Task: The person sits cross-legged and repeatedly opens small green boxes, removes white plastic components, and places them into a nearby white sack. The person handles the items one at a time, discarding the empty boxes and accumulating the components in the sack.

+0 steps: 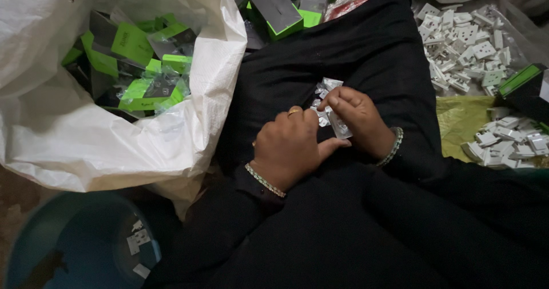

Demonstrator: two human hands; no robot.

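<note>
Both hands meet over the dark cloth (366,49) of the lap: the left hand (289,149), wearing a ring and a beaded bracelet, is curled with its fingers closed against a small clear plastic packet (337,123), and the right hand (357,114) pinches the same packet from above. More crinkled clear wrapping (326,86) lies just beyond the fingers. At the far left, a white sack (86,140) stands open, filled with green and grey boxes (134,43). Below it sits a blue tub (68,243) holding a few white pieces. At the right edge, white plastic socket parts (463,43) lie heaped on the floor.
</note>
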